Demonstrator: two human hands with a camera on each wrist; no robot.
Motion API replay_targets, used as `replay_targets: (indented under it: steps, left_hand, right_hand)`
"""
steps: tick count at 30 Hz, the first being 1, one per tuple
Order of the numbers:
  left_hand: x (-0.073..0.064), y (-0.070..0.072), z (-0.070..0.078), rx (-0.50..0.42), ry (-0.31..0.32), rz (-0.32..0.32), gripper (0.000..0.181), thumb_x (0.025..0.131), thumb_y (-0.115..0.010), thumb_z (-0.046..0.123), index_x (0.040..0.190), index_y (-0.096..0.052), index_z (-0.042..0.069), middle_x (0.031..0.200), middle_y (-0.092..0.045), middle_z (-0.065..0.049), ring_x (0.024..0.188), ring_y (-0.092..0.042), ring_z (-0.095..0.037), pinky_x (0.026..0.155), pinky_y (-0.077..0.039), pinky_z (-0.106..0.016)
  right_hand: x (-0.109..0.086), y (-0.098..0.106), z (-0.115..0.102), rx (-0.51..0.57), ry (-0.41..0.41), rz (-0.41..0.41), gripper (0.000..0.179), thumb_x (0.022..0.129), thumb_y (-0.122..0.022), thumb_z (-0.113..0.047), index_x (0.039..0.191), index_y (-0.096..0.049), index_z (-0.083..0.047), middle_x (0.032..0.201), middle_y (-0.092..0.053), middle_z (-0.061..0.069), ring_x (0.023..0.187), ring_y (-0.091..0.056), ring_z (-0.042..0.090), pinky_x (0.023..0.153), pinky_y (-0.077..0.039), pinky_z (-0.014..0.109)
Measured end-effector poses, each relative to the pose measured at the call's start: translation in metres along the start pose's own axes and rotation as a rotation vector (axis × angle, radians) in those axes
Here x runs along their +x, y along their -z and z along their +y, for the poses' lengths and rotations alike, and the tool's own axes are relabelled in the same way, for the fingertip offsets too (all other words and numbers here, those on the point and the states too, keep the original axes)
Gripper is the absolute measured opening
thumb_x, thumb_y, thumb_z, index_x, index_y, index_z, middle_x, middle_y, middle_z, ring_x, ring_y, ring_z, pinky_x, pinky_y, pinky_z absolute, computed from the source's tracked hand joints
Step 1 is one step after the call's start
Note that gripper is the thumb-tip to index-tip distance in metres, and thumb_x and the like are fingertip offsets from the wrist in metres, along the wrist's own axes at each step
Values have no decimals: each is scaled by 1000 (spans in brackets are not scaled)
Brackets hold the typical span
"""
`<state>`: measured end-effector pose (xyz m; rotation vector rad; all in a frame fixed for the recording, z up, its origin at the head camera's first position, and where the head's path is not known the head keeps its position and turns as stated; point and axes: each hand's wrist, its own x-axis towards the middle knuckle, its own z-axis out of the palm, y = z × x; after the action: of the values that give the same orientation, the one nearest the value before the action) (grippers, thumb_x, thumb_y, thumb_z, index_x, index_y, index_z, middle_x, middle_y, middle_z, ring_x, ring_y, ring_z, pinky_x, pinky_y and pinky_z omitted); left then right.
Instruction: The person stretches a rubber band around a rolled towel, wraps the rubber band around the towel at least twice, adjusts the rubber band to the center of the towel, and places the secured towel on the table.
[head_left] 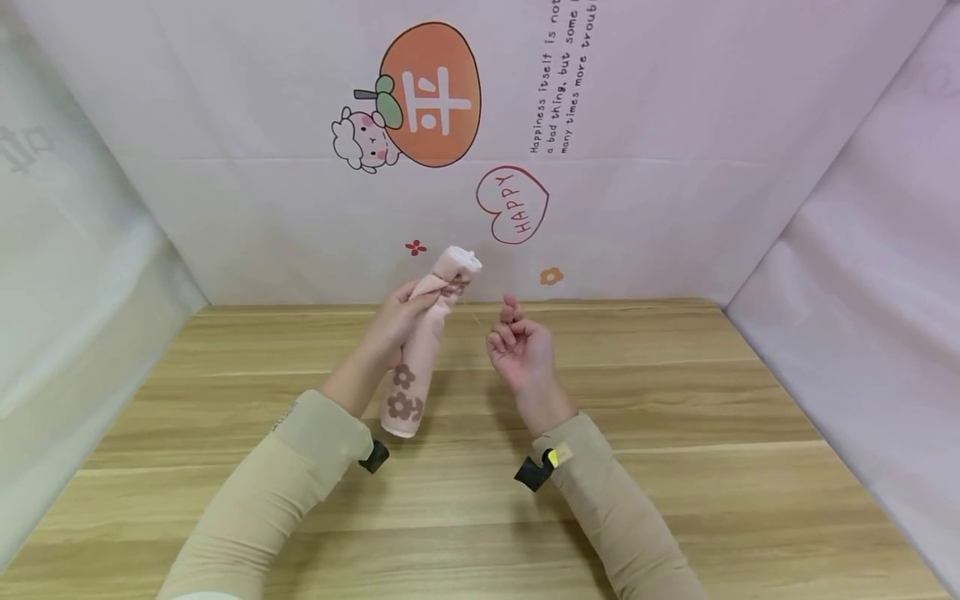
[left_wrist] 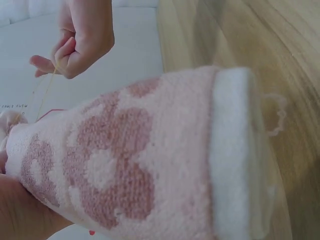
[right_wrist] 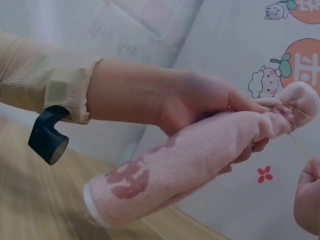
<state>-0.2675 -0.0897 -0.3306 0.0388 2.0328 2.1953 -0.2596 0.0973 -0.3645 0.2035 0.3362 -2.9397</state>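
My left hand (head_left: 393,325) grips a rolled pink towel (head_left: 425,340) with brown-pink flower patterns, held tilted above the table. Near its upper end the roll is pinched narrow, and a thin yellow rubber band (right_wrist: 300,146) lies around it there. From that spot the band stretches to my right hand (head_left: 522,346), whose curled fingers hold it a short way off the towel. In the left wrist view the band (left_wrist: 47,92) runs taut to the right hand (left_wrist: 86,40). The towel's white lower edge (left_wrist: 235,150) fills the front of that view.
A wood-grain table (head_left: 465,517) lies below both hands. Behind it hangs a white cloth backdrop (head_left: 262,225) with printed cartoons and text, and pale cloth walls stand on both sides. Dark camera mounts (head_left: 534,473) sit at the wrists.
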Motion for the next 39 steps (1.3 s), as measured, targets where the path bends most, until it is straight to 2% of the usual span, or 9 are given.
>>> replay_targets:
  steps: [4, 8, 12, 17, 22, 24, 30, 36, 39]
  left_hand:
    - [1, -1, -2, 1, 13, -20, 47, 106, -55, 15, 150, -47, 4, 93, -63, -2, 68, -62, -10, 61, -54, -23]
    - [1, -1, -4, 63, 1, -43, 46, 106, -54, 17, 150, -48, 5, 103, -65, -8, 70, -63, -11, 61, -54, -24]
    - [-1, -2, -5, 149, -52, -99, 45, 106, -54, 19, 150, -50, 7, 114, -65, -16, 74, -63, -12, 63, -54, -25]
    - [-4, -4, -6, 239, -136, -178, 44, 104, -56, 18, 146, -53, 5, 121, -64, -19, 83, -62, -14, 69, -54, -27]
    - [-3, -5, -10, 279, -171, -217, 43, 103, -57, 16, 144, -54, 2, 126, -64, -20, 89, -62, -15, 75, -53, -26]
    - [-3, -5, -12, 293, -169, -227, 42, 103, -57, 17, 143, -56, 2, 125, -65, -19, 87, -62, -14, 74, -53, -27]
    - [-4, -7, -13, 295, -149, -238, 43, 104, -56, 19, 145, -55, 5, 122, -65, -17, 86, -62, -15, 71, -54, -27]
    - [-3, -10, -11, 243, -102, -222, 46, 106, -54, 20, 150, -50, 6, 125, -64, -19, 86, -63, -14, 71, -55, -27]
    - [-2, -13, -10, 168, -51, -190, 47, 107, -52, 20, 152, -48, 7, 118, -67, -16, 80, -64, -13, 69, -55, -26]
  right_hand:
    - [1, 2, 1, -7, -10, 15, 49, 82, -33, 12, 124, -50, -8, 69, -54, -1, 48, -30, 8, 49, -21, 21]
    - [1, -2, -1, 108, -33, 24, 64, 80, -38, 13, 140, -45, -8, 74, -57, 2, 50, -32, 9, 49, -23, 21]
    - [-2, -11, -4, 231, -10, 44, 67, 94, -30, 15, 156, -37, -9, 107, -67, 9, 58, -45, 12, 52, -35, 18]
    - [-3, -18, -6, 237, 47, 119, 54, 105, -34, 10, 155, -43, -10, 148, -54, 7, 90, -69, 19, 72, -55, 19]
    - [-2, -19, -2, 81, 157, 143, 54, 104, -43, 10, 154, -43, -8, 156, -44, 6, 134, -52, 13, 92, -51, 22]
    - [-1, -19, 0, -1, 222, 149, 51, 104, -46, 9, 153, -44, -5, 150, -50, 8, 131, -55, 13, 93, -51, 22]
    - [-1, -20, 6, -225, 410, 151, 41, 102, -59, 0, 144, -53, 2, 120, -65, 7, 91, -69, 10, 87, -55, 22]
    - [-1, -19, 10, -369, 550, 94, 43, 101, -63, -2, 143, -55, 5, 139, -61, 14, 114, -68, 19, 92, -53, 27]
    - [-1, -19, 11, -414, 601, 31, 44, 102, -60, 0, 144, -51, 8, 145, -56, 19, 126, -61, 27, 97, -51, 29]
